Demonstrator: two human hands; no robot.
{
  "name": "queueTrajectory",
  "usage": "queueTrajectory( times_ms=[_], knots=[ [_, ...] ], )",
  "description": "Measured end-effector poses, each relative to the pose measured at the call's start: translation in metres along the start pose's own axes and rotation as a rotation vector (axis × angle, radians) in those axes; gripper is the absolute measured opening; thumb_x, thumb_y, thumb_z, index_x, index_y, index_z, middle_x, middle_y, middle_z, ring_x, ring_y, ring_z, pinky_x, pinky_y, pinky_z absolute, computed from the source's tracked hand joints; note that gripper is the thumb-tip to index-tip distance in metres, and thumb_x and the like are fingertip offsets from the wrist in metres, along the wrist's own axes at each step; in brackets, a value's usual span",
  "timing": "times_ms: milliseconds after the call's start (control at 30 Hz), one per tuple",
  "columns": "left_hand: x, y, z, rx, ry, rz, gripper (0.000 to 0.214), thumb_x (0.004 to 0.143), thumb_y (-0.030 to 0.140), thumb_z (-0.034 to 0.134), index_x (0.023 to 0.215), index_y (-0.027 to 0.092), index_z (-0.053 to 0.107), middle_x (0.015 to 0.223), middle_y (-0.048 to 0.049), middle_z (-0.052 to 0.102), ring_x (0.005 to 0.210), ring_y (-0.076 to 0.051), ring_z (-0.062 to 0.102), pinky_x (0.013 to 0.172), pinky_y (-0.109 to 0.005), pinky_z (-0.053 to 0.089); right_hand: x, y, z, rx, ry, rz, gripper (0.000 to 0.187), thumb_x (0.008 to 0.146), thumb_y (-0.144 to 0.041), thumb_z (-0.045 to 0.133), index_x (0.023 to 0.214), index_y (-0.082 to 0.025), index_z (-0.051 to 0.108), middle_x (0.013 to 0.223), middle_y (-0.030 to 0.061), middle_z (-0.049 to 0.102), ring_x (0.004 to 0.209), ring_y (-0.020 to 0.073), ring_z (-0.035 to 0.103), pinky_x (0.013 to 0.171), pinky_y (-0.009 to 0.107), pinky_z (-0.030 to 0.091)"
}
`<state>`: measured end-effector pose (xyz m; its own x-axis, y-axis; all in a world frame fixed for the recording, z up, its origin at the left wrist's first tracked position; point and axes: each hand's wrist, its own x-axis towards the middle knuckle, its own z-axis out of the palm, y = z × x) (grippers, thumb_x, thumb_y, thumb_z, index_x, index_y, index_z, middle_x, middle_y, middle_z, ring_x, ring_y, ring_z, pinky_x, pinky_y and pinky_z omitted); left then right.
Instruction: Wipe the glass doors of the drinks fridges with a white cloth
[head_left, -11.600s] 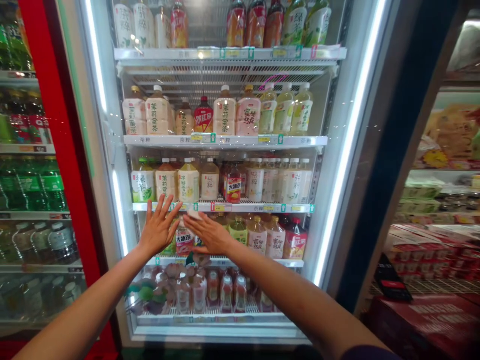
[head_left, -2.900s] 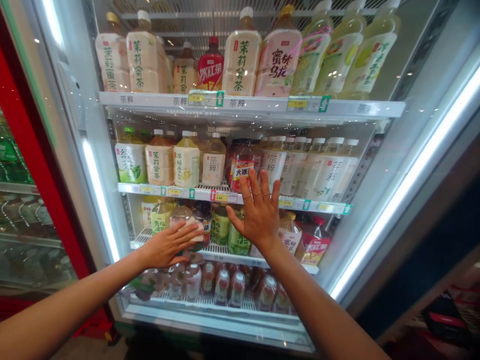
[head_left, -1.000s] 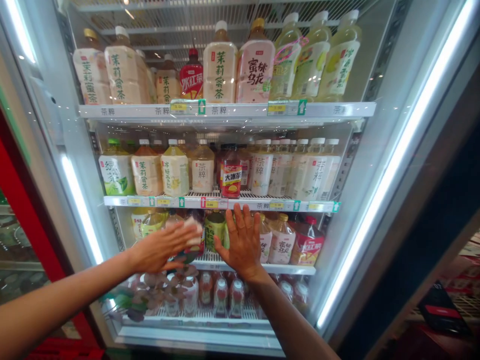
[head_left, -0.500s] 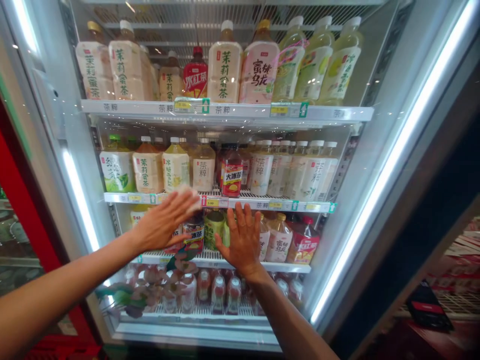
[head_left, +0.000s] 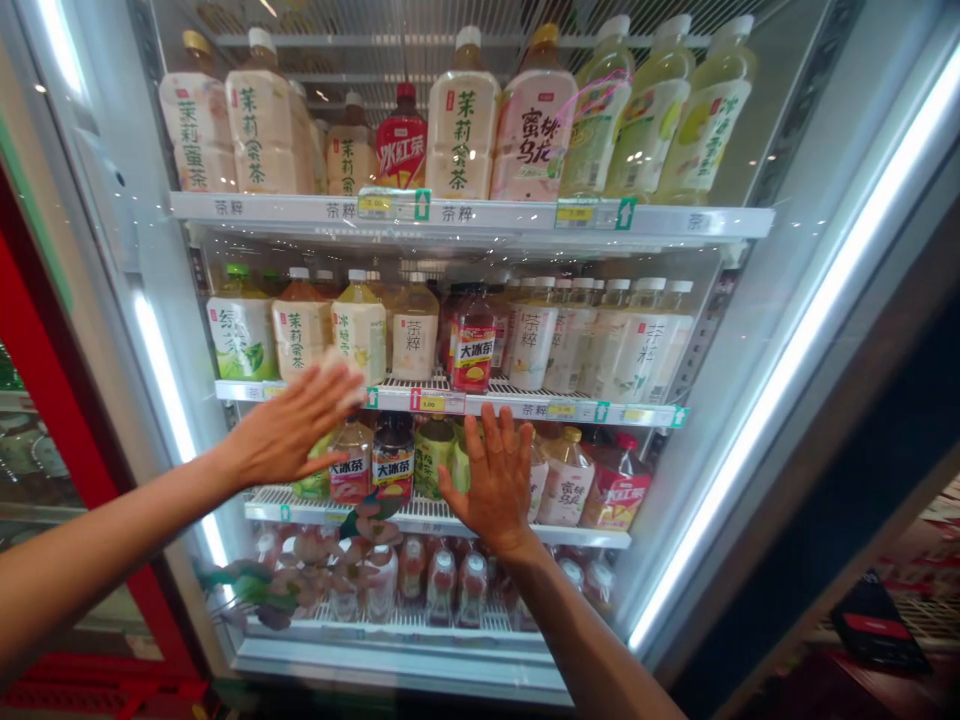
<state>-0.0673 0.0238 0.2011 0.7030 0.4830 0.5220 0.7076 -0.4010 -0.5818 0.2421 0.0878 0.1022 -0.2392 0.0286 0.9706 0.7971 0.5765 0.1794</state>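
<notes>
My left hand (head_left: 300,420) lies flat with fingers extended, over a blurred white cloth (head_left: 335,362) that shows past the fingertips. It holds the cloth against the glass door (head_left: 465,255) of a lit drinks cooler, in front of the middle shelf's left part. Most of the cloth is hidden under the fingers. Further right, my right hand (head_left: 495,480) has its fingers spread and its palm toward the glass, with nothing visible in it. Behind the glass, near its fingertips, stands a dark iced tea bottle (head_left: 474,345).
Bottled teas fill several white shelves (head_left: 480,222) behind the glass. Bright light strips (head_left: 169,385) run along both sides. A printed flower pattern (head_left: 259,590) appears low on the door. On the left is a red frame (head_left: 67,400); a dark post (head_left: 817,430) slants at the right.
My left hand and the white cloth have moved left across the glass. My right hand keeps its place, while the view has shifted slightly.
</notes>
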Motion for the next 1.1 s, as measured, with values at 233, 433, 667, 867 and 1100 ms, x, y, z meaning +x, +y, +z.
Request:
queueTrajectory(
  times_ms=[233,433,667,867,1100],
  knots=[
    [-0.018,0.044,0.031,0.066,0.106,-0.146,0.111,0.088,0.072,0.056,0.164,0.021,-0.007,0.172,-0.0109,0.0,0.159,-0.029,-0.008,0.131,-0.052,0.004,0.001,0.0,-0.001,0.016,-0.017,0.001,0.088,0.095,-0.037,0.059,0.165,-0.014,0.012,0.172,0.0123,0.015,0.16,0.0307,0.011,0.128,0.06,0.017],
    [-0.032,0.026,0.018,0.06,0.022,-0.1,0.094,0.095,0.067,0.047,0.164,0.023,0.001,0.172,-0.0084,0.008,0.159,-0.027,0.0,0.131,-0.051,0.01,-0.002,-0.001,-0.001,0.014,-0.016,0.012,0.089,0.095,-0.037,0.059,0.165,-0.015,0.01,0.172,0.012,0.015,0.16,0.0297,0.01,0.129,0.06,0.016],
    [0.034,0.021,0.007,0.13,0.241,-0.312,0.11,0.089,0.085,0.033,0.163,0.016,-0.011,0.167,-0.0077,-0.028,0.156,-0.033,-0.021,0.13,-0.056,-0.006,-0.002,-0.002,0.001,-0.005,-0.017,0.008,0.088,0.095,-0.038,0.057,0.165,-0.014,0.01,0.172,0.0105,0.009,0.16,0.0309,0.009,0.129,0.06,0.015],
    [-0.014,0.062,0.034,0.041,-0.033,0.14,0.096,0.096,0.069,0.043,0.164,0.019,-0.001,0.172,-0.0053,0.013,0.16,-0.019,-0.002,0.132,-0.041,0.004,-0.001,-0.001,-0.002,-0.005,-0.03,0.003,0.088,0.096,-0.038,0.057,0.165,-0.013,0.01,0.172,0.0113,0.008,0.16,0.0293,0.007,0.129,0.059,0.015],
    [0.088,0.024,-0.008,0.096,0.271,-0.351,0.106,0.092,0.076,0.041,0.162,0.019,-0.014,0.169,-0.0114,-0.021,0.156,-0.033,-0.02,0.129,-0.062,-0.004,-0.001,-0.001,0.0,0.004,-0.01,-0.003,0.085,0.097,-0.038,0.056,0.165,-0.011,0.012,0.172,0.0111,0.008,0.16,0.0302,0.008,0.129,0.059,0.013]
  ],
)
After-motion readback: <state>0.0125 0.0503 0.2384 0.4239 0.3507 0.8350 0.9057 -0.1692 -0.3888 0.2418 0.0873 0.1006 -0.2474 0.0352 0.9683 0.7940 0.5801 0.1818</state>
